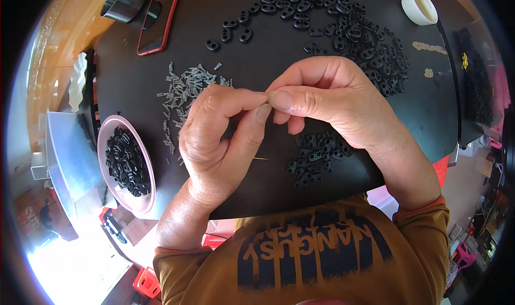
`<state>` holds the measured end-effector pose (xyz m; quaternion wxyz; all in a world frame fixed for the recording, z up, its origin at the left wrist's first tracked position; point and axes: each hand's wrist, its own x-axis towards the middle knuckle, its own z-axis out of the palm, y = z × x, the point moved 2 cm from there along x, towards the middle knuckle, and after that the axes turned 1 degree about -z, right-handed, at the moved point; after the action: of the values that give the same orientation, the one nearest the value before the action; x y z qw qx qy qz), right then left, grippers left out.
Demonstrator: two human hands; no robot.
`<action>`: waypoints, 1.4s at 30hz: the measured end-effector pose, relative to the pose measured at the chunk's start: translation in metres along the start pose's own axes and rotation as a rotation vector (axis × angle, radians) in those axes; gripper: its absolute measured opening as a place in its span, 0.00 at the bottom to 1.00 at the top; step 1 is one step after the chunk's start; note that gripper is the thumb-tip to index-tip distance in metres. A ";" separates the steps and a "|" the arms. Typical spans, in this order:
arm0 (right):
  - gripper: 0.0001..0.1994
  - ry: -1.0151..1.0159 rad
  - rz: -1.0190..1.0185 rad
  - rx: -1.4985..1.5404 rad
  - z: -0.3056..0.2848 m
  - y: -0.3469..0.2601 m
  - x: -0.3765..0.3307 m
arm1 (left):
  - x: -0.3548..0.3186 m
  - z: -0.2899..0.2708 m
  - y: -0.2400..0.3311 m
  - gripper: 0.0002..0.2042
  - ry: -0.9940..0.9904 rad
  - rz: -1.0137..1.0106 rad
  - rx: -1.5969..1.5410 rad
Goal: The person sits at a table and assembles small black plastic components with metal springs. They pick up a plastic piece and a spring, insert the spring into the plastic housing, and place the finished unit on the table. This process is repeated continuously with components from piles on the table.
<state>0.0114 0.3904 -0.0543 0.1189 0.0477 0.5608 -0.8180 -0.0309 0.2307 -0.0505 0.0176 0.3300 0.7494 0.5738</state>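
Over the middle of the dark table my left hand (222, 128) and my right hand (332, 98) meet, thumbs and forefingers pinched tip to tip. Whatever they hold between them is too small and hidden to make out. Beside and partly behind my left hand lies a heap of small metal springs (185, 90). Below my right hand sits a cluster of small black plastic pieces (316, 157). Beyond it spreads a large pile of black oval cord locks with two holes (370, 47), trailing off to the left in a loose row.
A pink-rimmed bowl (101, 149) full of black parts stands at the left edge. Far left are a red-cased phone (159, 20) and a metal cup (122, 3). A small white bowl (418, 7) rests at the far right. A thin pointed sliver (260, 158) lies near my left wrist.
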 end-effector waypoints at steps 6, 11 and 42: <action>0.10 0.006 -0.046 0.043 0.003 0.002 0.001 | -0.003 -0.001 0.003 0.10 0.049 0.012 0.005; 0.08 0.023 -0.085 0.032 0.003 -0.001 -0.001 | -0.003 -0.001 0.005 0.10 0.003 0.008 0.023; 0.04 0.062 -0.247 -0.005 0.010 0.002 -0.004 | -0.005 0.001 -0.002 0.06 -0.013 -0.380 -0.615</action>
<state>0.0161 0.3809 -0.0518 -0.0003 0.0031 0.5677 -0.8232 -0.0271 0.2289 -0.0546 0.2271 0.1675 0.5897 0.7567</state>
